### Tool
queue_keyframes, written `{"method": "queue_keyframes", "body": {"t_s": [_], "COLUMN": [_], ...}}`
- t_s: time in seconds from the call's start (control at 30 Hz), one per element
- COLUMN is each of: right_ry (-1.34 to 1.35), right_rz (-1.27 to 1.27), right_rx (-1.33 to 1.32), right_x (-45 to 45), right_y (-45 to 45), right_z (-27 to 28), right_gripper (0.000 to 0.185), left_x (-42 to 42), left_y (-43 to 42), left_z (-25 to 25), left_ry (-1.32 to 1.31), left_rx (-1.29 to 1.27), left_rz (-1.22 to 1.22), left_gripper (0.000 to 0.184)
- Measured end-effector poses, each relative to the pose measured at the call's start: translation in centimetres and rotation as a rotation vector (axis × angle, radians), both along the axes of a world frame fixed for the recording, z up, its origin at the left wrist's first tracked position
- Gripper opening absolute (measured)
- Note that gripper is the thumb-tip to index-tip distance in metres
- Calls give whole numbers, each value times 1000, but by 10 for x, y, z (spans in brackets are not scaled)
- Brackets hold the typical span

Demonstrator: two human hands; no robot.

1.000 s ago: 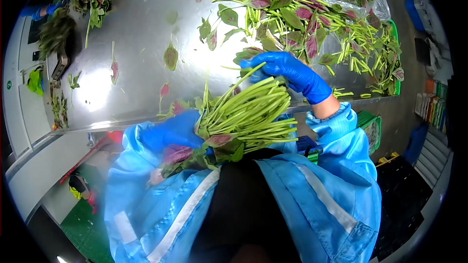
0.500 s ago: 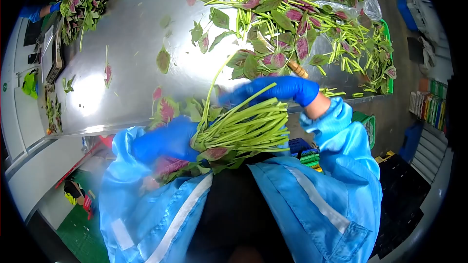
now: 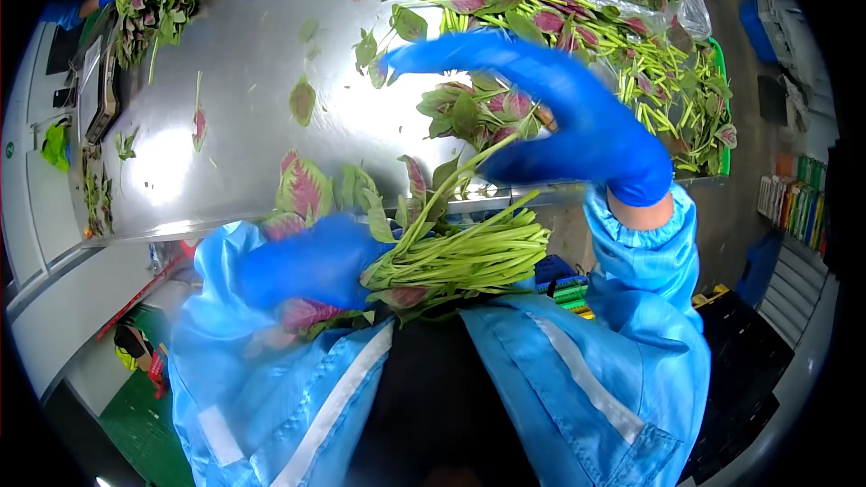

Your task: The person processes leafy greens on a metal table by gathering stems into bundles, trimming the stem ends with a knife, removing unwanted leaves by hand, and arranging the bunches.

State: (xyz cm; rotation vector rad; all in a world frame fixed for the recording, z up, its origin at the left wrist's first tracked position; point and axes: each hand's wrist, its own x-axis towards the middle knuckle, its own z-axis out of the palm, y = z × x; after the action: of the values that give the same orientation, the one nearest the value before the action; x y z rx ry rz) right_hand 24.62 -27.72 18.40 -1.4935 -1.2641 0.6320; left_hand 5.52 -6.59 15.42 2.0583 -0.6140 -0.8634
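In a blue glove, my left hand [image 3: 302,261] is wrapped around a bunch of red-and-green amaranth [image 3: 465,257] in front of my body. The bunch's pale stems point right, and its leaves show around the glove. My right hand [image 3: 582,113], also gloved, is above the table edge with thumb and fingers spread apart. One longer amaranth stem rises from the bunch to just beside the right thumb; whether they touch I cannot tell. Beyond that hand lie loose amaranth leaves [image 3: 465,113] and a wooden handle [image 3: 546,117], mostly hidden by the hand.
A big heap of amaranth [image 3: 541,0] on plastic covers the back right of the metal table [image 3: 244,45]. Cut stems [image 3: 695,117] lie by a green crate rim [image 3: 722,81]. At the far left, another person's gloved hand [image 3: 63,13] is near more amaranth [image 3: 162,0].
My right hand has moved up and to the right, away from the bunch, and its fingers have spread. The left hand keeps the bunch, whose stems have shifted slightly right and down.
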Motion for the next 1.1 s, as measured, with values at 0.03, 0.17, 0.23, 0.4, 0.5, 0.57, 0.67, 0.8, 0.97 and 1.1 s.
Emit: {"method": "queue_keyframes", "body": {"t_s": [0.03,0.17,0.23,0.4,0.5,0.57,0.67,0.8,0.97,1.1], "right_ry": [-68,-27,153,407,458,343,451,995,1126,1111], "right_rz": [49,640,656,409,347,323,183,-104,-399,-446], "right_rx": [-54,-820,-850,-638,-526,-678,-622,-429,-324,-303], "right_x": [-11,-37,-55,-93,-99,-96,-95,-100,-110,-106], "right_y": [8,7,-7,-31,-32,-28,-36,-52,-70,-65], "right_z": [1,-26,-47,-87,-94,-92,-103,-115,-145,-140], "right_gripper": [53,79,76,75,76,73,67,63,61,53], "left_x": [7,19,22,46,61,69,83,50,-14,-40], "left_y": [-3,-3,1,9,10,15,46,73,54,-5], "left_z": [8,2,-6,-16,-22,-29,2,60,8,-58], "left_ry": [2,163,199,249,299,205,-283,-269,300,206], "left_rx": [7,122,119,-17,1,69,75,-153,-656,-356], "left_rz": [5,-157,-128,-129,-173,-157,215,839,361,459], "left_gripper": [52,53,45,50,60,71,86,63,46,53]}}
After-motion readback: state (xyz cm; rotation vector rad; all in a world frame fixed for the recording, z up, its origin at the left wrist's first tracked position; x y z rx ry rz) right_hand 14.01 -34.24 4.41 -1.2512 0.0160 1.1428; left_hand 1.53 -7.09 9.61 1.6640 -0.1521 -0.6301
